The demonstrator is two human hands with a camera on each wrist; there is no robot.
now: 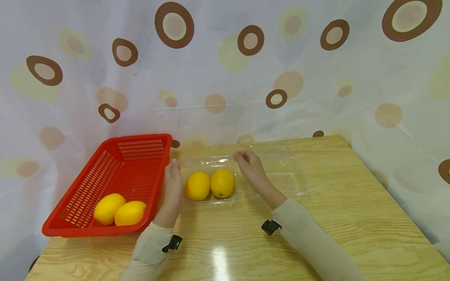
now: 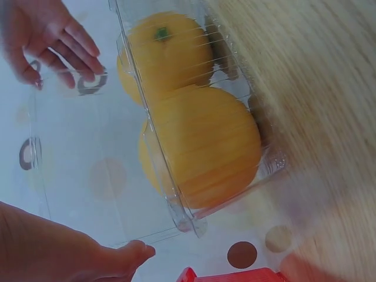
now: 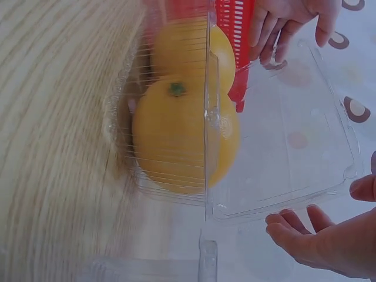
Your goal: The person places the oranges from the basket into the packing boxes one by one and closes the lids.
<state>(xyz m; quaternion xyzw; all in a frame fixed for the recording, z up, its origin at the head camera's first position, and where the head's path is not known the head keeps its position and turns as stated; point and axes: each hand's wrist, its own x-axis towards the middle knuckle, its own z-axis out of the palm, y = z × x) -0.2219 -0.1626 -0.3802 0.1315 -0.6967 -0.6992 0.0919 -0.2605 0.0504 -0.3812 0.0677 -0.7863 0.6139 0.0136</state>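
Two round yellow-orange fruits (image 1: pixel 222 183) sit side by side in a clear plastic clamshell box (image 3: pixel 126 147); one shows a green stem end. The box's clear lid (image 2: pixel 111 158) stands raised on its far side. My left hand (image 1: pixel 173 185) is at the lid's left edge, between box and basket, its thumb extended in the left wrist view. At the lid's right edge is my right hand (image 3: pixel 329 241), fingers loosely bent along the rim and thumb apart from them. Neither hand's fingers wrap around a fruit.
A red perforated basket (image 1: pixel 159 195) stands on the left with two more yellow fruits (image 1: pixel 130 213) inside at its near end. To the right lies another clear plastic box (image 1: pixel 284 183) on the wooden table (image 1: pixel 351 218). A patterned curtain (image 1: pixel 211 78) hangs behind.
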